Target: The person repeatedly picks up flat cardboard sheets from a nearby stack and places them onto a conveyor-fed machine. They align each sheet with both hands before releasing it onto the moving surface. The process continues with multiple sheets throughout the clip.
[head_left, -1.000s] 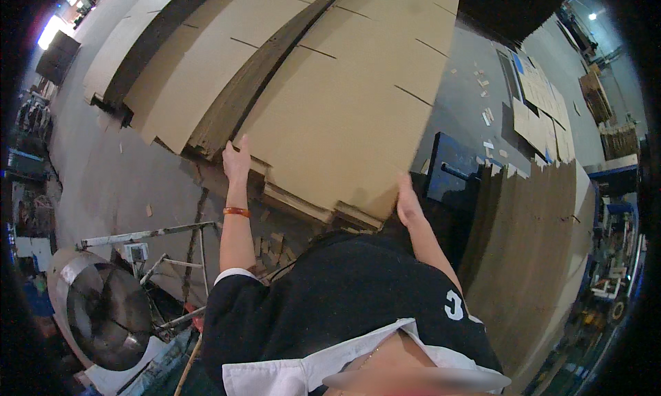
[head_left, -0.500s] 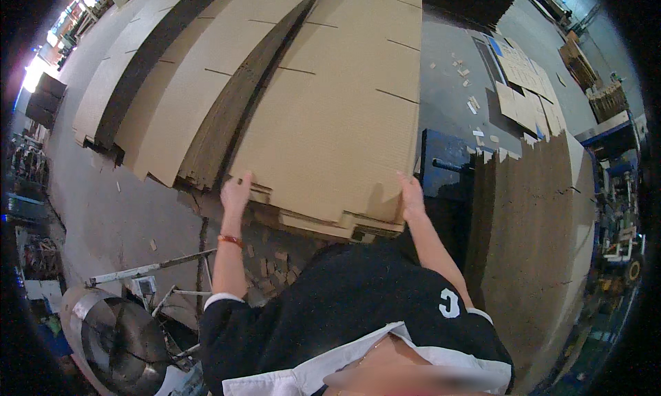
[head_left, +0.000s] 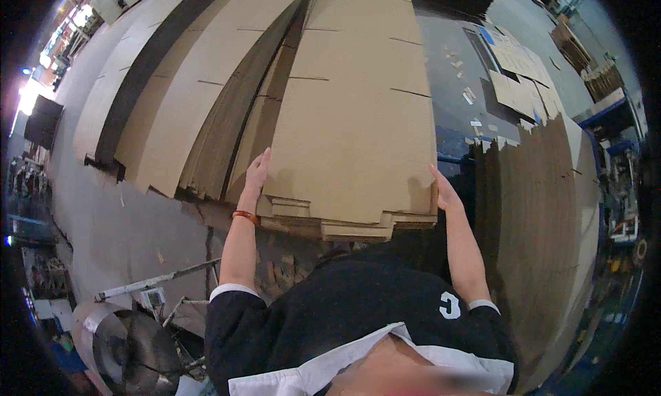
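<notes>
Cardboard stack [head_left: 344, 141] lies ahead on the floor [head_left: 131, 224], between more sheet piles [head_left: 172, 107] and upright sheets [head_left: 544, 210]. Left hand [head_left: 257, 172] presses flat on its left edge, fingers together; right hand [head_left: 444, 193] grips its right edge, fingers closed. Bracelet [head_left: 244, 217] circles the left wrist.

One head-worn fisheye view looks steeply down from above the person's chest, close to both forearms, facing forward over the cardboard stack [head_left: 351, 134]; concrete floor [head_left: 117, 224] curves away at left.
</notes>
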### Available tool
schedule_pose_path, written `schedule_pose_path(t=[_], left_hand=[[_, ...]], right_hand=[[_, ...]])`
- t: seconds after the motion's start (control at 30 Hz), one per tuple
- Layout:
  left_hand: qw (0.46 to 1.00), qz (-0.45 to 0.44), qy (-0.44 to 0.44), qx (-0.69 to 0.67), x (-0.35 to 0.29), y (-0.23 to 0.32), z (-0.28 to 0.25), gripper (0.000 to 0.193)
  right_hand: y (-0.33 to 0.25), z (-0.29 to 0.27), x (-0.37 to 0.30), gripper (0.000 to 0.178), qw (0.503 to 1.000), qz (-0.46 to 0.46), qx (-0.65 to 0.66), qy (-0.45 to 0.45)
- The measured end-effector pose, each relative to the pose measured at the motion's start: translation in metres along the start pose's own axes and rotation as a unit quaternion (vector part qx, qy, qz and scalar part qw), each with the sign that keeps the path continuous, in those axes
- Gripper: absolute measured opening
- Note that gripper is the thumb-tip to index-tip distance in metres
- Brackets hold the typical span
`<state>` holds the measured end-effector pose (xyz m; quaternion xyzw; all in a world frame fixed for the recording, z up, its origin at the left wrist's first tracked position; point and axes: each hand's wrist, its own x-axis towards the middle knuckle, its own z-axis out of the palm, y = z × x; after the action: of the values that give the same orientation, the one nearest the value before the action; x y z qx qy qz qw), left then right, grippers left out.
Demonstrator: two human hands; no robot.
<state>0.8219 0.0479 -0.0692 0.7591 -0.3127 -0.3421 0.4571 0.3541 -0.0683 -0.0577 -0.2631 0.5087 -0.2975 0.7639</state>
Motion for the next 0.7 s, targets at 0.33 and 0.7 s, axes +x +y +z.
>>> schedule_pose_path(t=[0.33, 0.7], left_hand=[[0.971, -0.096, -0.150, -0.157, 0.007, 0.026, -0.041, 0.059], [0.947, -0.164, -0.234, -0.146, -0.009, 0.057, -0.031, 0.071]], right_hand=[[0.021, 0.057, -0.035, 0.038, 0.985, -0.115, -0.126, -0.004], [0.004, 0.028, -0.060, 0.051, 0.999, 0.006, -0.020, 0.029]])
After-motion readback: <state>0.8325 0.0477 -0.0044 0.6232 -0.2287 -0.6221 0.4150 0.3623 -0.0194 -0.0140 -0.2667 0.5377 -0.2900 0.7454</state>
